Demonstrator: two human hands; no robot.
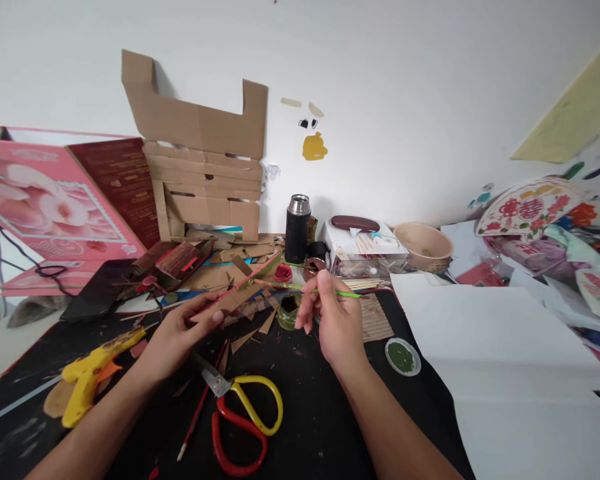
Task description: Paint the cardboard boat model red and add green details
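Observation:
My left hand [193, 327] grips a long, narrow cardboard strip [247, 291], tilted up to the right, with green paint on part of it. Between the fingers of my right hand [337, 313] is a thin green-handled paintbrush [347, 293]. Its tip points left and meets or nearly meets the strip. Just below the brush stands an open jar of green paint [287, 313], partly behind my right fingers. A round lid with green paint [403, 357] lies to the right of my right hand. Scissors [240, 407] with one red and one yellow handle lie below my left hand.
A yellow glue gun [93, 373] and a red brush [200, 407] lie at left. Behind are a cardboard model boat [177, 263], a black thermos [297, 230], a red paint pot [283, 273] and a beige bowl [424, 243]. White paper [505, 347] covers the right side.

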